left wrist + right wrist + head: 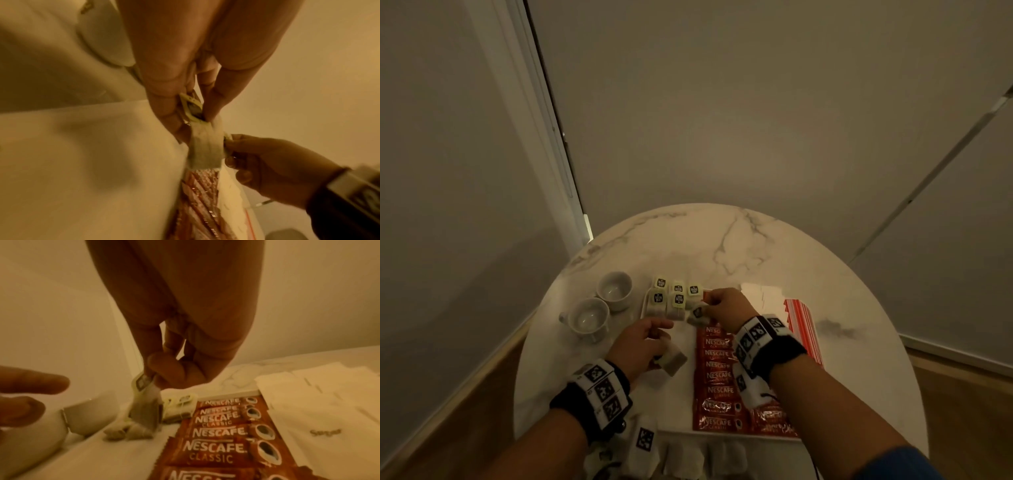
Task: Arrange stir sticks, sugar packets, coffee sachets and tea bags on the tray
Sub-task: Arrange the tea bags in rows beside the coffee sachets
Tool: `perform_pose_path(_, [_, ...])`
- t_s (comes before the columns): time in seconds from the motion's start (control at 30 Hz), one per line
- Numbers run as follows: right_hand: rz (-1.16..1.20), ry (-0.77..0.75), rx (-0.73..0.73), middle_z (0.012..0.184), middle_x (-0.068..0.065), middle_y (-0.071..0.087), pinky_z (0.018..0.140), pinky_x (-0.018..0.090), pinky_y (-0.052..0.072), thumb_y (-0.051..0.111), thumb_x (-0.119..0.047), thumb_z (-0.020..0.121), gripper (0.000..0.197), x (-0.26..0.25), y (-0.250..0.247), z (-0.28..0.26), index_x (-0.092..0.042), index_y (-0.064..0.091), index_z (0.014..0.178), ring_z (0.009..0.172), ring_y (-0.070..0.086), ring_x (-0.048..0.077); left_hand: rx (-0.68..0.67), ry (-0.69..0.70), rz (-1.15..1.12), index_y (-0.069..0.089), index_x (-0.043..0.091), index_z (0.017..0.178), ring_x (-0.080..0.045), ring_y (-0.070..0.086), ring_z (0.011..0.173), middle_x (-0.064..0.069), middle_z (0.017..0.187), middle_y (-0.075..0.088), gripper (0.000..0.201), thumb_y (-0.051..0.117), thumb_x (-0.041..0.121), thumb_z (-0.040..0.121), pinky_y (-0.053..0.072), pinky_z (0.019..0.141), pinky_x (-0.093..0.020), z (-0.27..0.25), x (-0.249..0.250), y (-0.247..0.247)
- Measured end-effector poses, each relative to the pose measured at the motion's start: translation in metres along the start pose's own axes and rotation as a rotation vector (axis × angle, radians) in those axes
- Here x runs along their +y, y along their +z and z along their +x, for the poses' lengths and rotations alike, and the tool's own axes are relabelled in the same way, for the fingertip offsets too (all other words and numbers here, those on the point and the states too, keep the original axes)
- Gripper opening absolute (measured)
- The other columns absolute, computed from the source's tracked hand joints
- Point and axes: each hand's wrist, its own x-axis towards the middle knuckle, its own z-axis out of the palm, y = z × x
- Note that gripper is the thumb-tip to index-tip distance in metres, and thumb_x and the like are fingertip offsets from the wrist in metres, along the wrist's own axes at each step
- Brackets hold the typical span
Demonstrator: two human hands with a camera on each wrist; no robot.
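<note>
From above, the right hand [726,305] pinched a tea bag [698,314] over the tray [736,435], beside the coffee sachets [717,377]. The left hand [164,81] (wrist view) pinched another tea bag [205,151]. The right wrist view showed sugar packets [320,410] farther right.

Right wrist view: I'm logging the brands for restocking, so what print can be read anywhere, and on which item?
"NESCAFE" and "CLASSIC": red coffee sachets in a row on the tray.
"Sugar": white sugar packet beside them.
Tea bag tags: dark printed labels, too small to read.
Wristband squares: coded markers, not words.
</note>
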Motion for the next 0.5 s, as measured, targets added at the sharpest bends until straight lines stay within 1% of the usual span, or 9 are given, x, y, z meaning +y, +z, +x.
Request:
perform_pose_path(0.07, [-0.053,0.015,-0.033,0.090,0.004,0.070,0.066,0.023,0.046,0.066,-0.015,0.086,0.010,0.000,0.005,0.016,-0.012,0.073,0.092,0.076,0.060,0.012,-0.009,0.015,0.097,0.063,0.015,0.104,-0.019,0.060,0.083,-0.010,0.098,0.060,0.036,0.052,-0.012,0.082,0.054,0.064,-0.028,0.005,0.001,0.000])
perform_pose_path(0.13, [-0.108,0.024,-0.055,0.096,0.004,0.070,0.068,0.024,0.045,0.067,-0.014,0.086,0.012,-0.002,0.009,0.026,-0.012,0.073,0.096,0.080,0.060,0.013,-0.018,0.044,0.177,0.063,0.018,0.101,-0.018,0.060,0.081,-0.009,0.100,0.062,0.037,0.056,-0.012,0.081,0.052,0.066,-0.026,0.010,0.002,0.000])
perform_pose_path(0.23, [-0.214,0.017,-0.033,0.100,0.003,0.067,0.070,0.024,0.044,0.068,-0.014,0.084,0.009,-0.002,0.011,0.038,-0.017,0.067,0.091,0.084,0.057,0.014,-0.036,0.070,0.242,0.062,0.022,0.099,-0.016,0.060,0.079,-0.007,0.099,0.063,0.038,0.059,-0.011,0.079,0.050,0.064,-0.021,0.016,0.001,-0.001])
perform_pose_path(0.3, [-0.280,-0.002,-0.006,0.104,0.003,0.065,0.072,0.025,0.043,0.066,-0.015,0.085,0.010,-0.002,0.011,0.044,-0.017,0.064,0.094,0.086,0.054,0.014,-0.041,0.073,0.272,0.062,0.022,0.099,-0.015,0.060,0.079,-0.007,0.099,0.063,0.038,0.060,-0.009,0.079,0.049,0.064,-0.020,0.019,-0.002,-0.001])
perform_pose_path(0.4, [-0.298,-0.024,0.013,0.105,0.004,0.064,0.072,0.024,0.041,0.063,-0.014,0.087,0.013,-0.002,0.011,0.051,-0.014,0.065,0.100,0.087,0.054,0.015,-0.061,0.073,0.308,0.062,0.022,0.100,-0.015,0.060,0.077,-0.006,0.099,0.063,0.037,0.060,-0.009,0.079,0.051,0.065,-0.020,0.024,-0.006,-0.001])
perform_pose_path(0.5, [-0.287,-0.040,0.017,0.106,0.006,0.067,0.073,0.024,0.044,0.062,-0.013,0.087,0.013,-0.003,0.012,0.056,-0.014,0.069,0.099,0.094,0.060,0.020,-0.063,0.090,0.354,0.062,0.025,0.100,-0.014,0.060,0.079,-0.004,0.099,0.063,0.038,0.060,-0.008,0.079,0.051,0.068,-0.022,0.029,-0.009,-0.001])
